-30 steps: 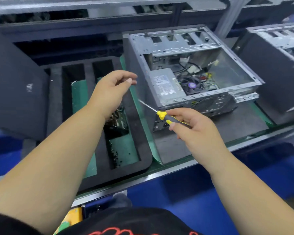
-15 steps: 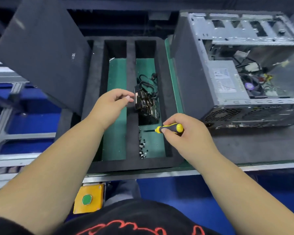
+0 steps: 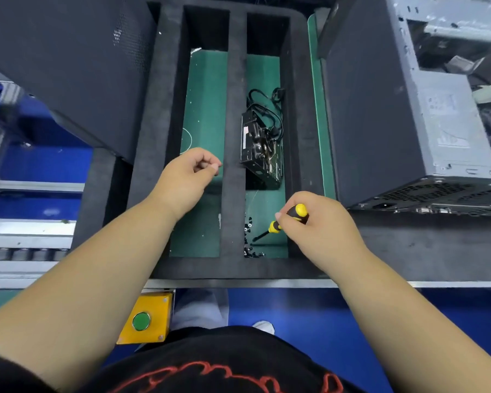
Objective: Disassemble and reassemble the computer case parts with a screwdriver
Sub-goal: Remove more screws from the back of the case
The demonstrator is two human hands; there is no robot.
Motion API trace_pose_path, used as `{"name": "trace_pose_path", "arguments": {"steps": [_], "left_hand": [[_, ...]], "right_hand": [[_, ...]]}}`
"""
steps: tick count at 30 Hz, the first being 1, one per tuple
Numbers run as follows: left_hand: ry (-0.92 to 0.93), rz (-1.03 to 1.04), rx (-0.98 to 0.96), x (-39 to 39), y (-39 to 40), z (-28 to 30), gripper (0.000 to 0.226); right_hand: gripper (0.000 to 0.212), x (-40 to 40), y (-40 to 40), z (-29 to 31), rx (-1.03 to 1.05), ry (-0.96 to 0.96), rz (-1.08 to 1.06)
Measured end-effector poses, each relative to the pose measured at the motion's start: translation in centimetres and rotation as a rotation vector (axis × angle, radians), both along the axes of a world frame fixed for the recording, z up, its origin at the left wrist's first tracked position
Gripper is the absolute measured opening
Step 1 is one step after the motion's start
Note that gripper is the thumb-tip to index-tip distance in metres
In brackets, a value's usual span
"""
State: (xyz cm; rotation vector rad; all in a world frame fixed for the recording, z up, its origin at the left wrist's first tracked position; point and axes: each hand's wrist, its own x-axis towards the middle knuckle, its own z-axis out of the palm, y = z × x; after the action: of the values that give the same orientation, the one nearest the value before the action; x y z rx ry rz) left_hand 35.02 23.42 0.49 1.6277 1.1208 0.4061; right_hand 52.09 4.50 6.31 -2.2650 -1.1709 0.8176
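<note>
Computer case (image 3: 403,109) stood open at right, beside foam tray (image 3: 233,268). Black component (image 3: 260,150) lay in tray's right slot. Left hand (image 3: 186,178) hovered over the left slot, fingertips pinched; contents indiscernible. Right hand (image 3: 313,226) gripped screwdriver (image 3: 284,222), tip down near loose screws (image 3: 250,245).

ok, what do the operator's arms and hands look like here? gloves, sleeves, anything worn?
Both hands are bare: no gloves on the left hand or the right hand. Both forearms are uncovered up to the frame edge, with no sleeve cuff, watch, wrist strap or ring visible. The only clothing in view is a black top with a red printed design at the bottom of the head view.
</note>
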Motion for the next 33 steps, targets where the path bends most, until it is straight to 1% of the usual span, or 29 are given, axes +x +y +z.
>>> {"name": "trace_pose_path", "arguments": {"steps": [5, 12, 26, 30, 33], "left_hand": [[0.013, -0.009, 0.008, 0.3, 0.3, -0.6, 0.012], [0.013, -0.013, 0.029, 0.5, 0.7, -0.4, 0.011], [-0.019, -0.003, 0.071, 1.1, 0.4, 1.1, 0.011], [-0.05, -0.031, 0.086, 1.7, 0.1, 1.7, 0.014], [-0.077, -0.08, 0.108, 2.1, -0.4, 2.7, 0.018]], "right_hand": [[0.015, -0.4, 0.7, 0.1, -0.135, -0.054, 0.187], [0.017, -1.1, 1.4, -0.5, -0.203, -0.145, 0.298], [0.017, 0.4, 1.1, 1.9, -0.09, -0.144, 0.193], [0.018, 0.6, 0.7, 3.3, -0.021, -0.146, 0.149], [0.015, 0.7, 0.2, 4.9, 0.068, -0.153, 0.112]]}}
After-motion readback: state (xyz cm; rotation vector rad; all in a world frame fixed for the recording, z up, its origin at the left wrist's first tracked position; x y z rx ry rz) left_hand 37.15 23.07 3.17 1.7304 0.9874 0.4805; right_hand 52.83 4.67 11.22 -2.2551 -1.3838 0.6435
